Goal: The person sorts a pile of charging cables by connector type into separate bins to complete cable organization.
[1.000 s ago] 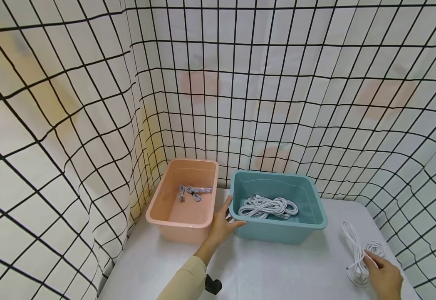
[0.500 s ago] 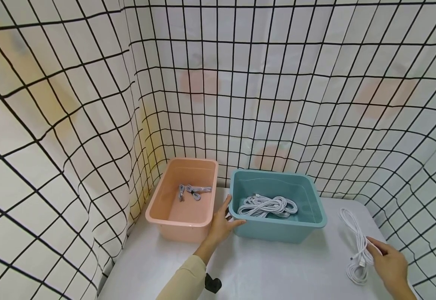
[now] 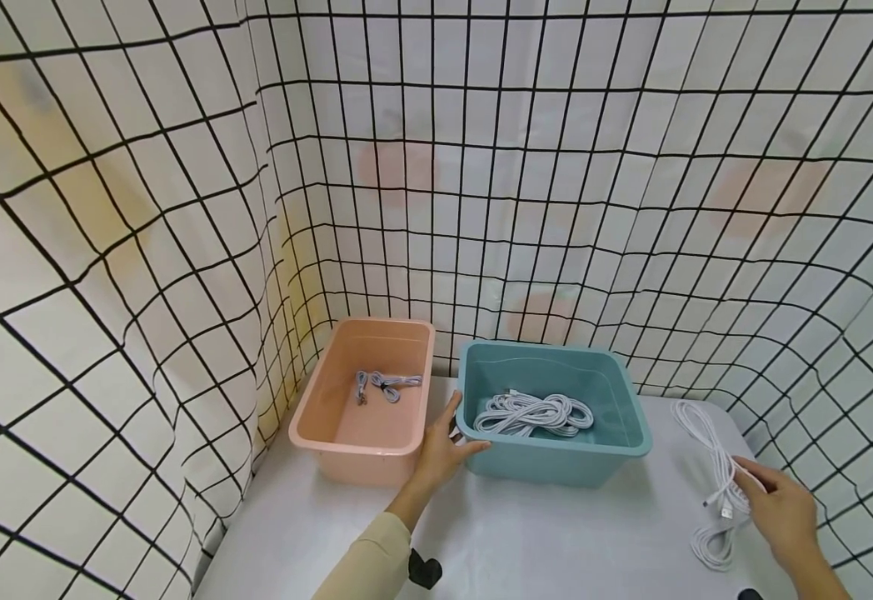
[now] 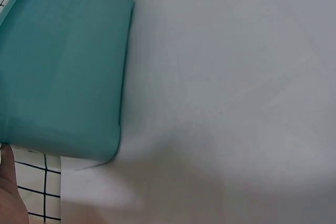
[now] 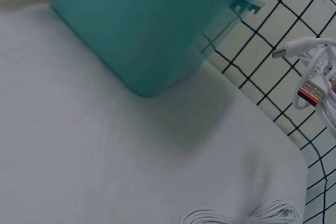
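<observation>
My right hand (image 3: 781, 508) pinches a bundled white USB cable (image 3: 712, 446) at the right end of the table. Its loops stretch away from the fingers on both sides. In the right wrist view, the metal plugs of this USB cable (image 5: 312, 93) stick out. A second coiled white cable (image 5: 241, 216) lies on the table at the bottom of that view; my right hand mostly covers it in the head view. My left hand (image 3: 439, 454) rests at the near left corner of the teal bin (image 3: 541, 467), thumb and fingers spread along its rim.
Several white cables (image 3: 534, 414) lie in the teal bin. To its left stands a peach bin (image 3: 365, 463) holding grey tied cables (image 3: 390, 385). Black netting (image 3: 481, 208) over white cloth walls in the table (image 3: 541, 542) at the back and sides.
My right hand has moved away from me and slightly right, shifting the white USB cable with it, and now overlaps the second coil. My left hand stays at the teal bin.
</observation>
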Motion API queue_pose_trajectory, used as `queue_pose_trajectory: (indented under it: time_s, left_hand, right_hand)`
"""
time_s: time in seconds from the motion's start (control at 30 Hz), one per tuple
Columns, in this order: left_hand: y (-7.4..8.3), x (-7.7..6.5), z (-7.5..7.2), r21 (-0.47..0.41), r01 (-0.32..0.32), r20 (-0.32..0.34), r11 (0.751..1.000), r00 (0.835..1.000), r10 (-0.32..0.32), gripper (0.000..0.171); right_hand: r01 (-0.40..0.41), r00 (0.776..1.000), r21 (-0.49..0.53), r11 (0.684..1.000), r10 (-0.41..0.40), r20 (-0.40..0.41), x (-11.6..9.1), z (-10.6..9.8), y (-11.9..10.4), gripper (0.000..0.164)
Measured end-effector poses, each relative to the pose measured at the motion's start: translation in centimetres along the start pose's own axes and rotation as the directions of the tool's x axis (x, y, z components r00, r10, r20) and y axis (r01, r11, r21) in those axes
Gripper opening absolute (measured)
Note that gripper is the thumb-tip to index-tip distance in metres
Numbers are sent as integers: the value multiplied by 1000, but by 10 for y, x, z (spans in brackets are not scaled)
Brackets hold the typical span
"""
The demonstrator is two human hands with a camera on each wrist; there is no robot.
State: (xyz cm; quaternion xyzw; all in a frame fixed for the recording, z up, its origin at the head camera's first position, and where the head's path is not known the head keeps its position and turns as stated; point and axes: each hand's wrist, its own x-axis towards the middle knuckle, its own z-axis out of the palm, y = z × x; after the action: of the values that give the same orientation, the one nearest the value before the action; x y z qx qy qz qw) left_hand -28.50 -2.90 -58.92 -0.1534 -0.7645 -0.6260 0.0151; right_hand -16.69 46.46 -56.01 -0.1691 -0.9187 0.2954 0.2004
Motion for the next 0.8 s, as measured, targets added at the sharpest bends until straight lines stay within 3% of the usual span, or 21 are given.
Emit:
queue_pose_trajectory:
  time_s: [0.2,0.37,0.63,0.8]
  left_hand:
    - [0,1,-1,11,6,-1,1000,1000,-6,108]
    - [1,0,-2,12,8,-5,1000,1000,-8,107]
    - [-1,1,-1,19,2,-1,1000,1000,-2,108]
    - [-3,1,0,16,-2,1,1000,1000,2,107]
  right_hand:
    - [36,999,26,999,-37,9,9,-11,-12,34]
    - [72,995,55,996,-76,70,17,-17,-25,40]
    - [169,979,124,978,-181,96,29,-16,-49,37]
    - [171,973,143,975,-190,131,35,-13,-63,41]
